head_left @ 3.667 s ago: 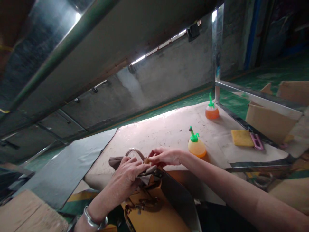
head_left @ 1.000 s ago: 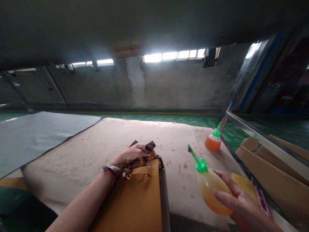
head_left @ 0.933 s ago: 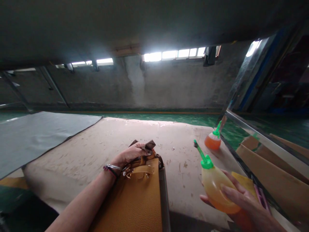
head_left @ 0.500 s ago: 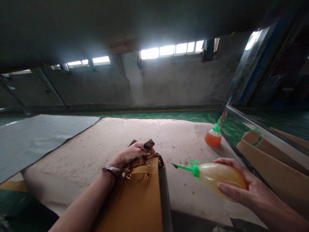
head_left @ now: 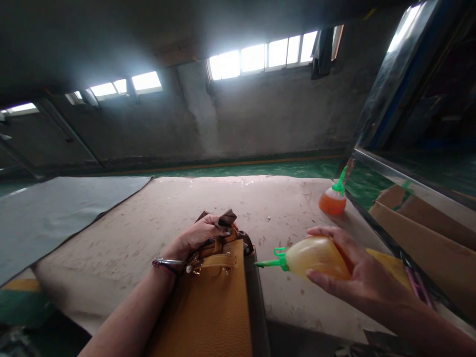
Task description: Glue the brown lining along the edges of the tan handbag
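A tan leather handbag [head_left: 208,307] with a short handle and metal fittings lies before me, its dark edge running along the right side. My left hand [head_left: 203,233] is closed at the bag's top end, gripping its brown lining [head_left: 226,219], which sticks up past the fingers. In my right hand [head_left: 345,267] is a squeeze bottle [head_left: 312,255] of yellowish liquid, held on its side. Its green nozzle points left, and the dark tip is at or very near the bag's dark edge; contact cannot be made out.
Another squeeze bottle [head_left: 332,201], with orange liquid and a green nozzle, stands at the table's far right. Grey sheet material [head_left: 74,213] covers the left side. Cardboard [head_left: 420,243] stands beyond the metal frame [head_left: 401,178] on the right. Something yellow [head_left: 390,263] lies behind my right wrist.
My right hand has moved left with the squeeze bottle, bringing the nozzle tip to the bag's edge. The left hand keeps its hold on the lining. The camera view has tilted slightly.
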Motion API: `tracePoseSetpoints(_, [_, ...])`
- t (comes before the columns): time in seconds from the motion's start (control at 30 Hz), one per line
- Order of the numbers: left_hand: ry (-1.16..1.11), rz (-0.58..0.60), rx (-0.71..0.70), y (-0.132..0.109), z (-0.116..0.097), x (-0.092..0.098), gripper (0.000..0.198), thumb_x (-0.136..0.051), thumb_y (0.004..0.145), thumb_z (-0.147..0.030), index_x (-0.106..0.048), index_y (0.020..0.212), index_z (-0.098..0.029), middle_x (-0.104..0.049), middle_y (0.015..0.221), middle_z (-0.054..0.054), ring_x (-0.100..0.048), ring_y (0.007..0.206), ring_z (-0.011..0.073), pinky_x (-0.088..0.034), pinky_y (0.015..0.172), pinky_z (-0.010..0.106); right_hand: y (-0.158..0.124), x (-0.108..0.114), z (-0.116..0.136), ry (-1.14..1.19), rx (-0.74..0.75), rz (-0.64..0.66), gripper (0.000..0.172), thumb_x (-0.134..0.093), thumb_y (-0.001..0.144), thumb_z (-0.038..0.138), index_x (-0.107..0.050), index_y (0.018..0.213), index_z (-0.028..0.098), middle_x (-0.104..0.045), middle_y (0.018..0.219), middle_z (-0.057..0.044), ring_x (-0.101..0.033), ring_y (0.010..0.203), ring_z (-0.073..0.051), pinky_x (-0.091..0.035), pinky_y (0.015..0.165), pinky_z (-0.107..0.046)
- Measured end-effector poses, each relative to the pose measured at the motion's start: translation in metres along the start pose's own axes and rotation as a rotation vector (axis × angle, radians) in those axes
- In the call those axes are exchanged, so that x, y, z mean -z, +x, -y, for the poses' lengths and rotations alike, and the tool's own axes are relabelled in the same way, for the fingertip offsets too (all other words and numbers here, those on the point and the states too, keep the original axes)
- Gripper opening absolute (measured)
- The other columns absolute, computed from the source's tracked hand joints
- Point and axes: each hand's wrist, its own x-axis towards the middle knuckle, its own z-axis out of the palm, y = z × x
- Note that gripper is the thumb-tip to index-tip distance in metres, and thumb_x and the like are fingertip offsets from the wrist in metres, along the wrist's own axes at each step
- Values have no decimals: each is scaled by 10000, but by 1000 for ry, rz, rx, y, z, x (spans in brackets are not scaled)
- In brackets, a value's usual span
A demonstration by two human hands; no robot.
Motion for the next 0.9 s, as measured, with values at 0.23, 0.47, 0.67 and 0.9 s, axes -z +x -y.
tracePoseSetpoints(0.23, [-7,-13,12,0,1,1,285,-788,568,-272,-729,827,-171,-694,797,20,-599,729,139,-436,741,261,14,-6,8,-89,151,16,499,-630,733,492,-497,1148,249,-590,1028,-56,-621,767,-205,-542,638,-346])
tracePoseSetpoints(0.47, [22,-46,40,-1,-1,2,249,-774,575,-230,-729,815,-178,-692,779,-1,-595,729,126,-420,721,238,19,-15,17,-129,81,-2,585,-691,614,584,-490,1038,235,-580,1002,-79,-602,840,-269,-525,687,-403])
tracePoseSetpoints(0.67, [34,-81,16,-2,1,1,257,-759,580,-224,-724,832,-184,-696,803,0,-609,762,145,-437,760,261,23,-12,17,-197,87,23,576,-627,682,603,-510,1103,228,-595,1026,-81,-602,823,-271,-501,789,-438])
tracePoseSetpoints(0.9, [37,-84,22,-3,-2,-2,247,-754,584,-246,-726,820,-180,-696,787,2,-599,727,147,-445,713,261,21,-20,26,-175,174,-171,577,-689,648,501,-475,1127,263,-559,1133,-63,-574,986,-286,-477,885,-452])
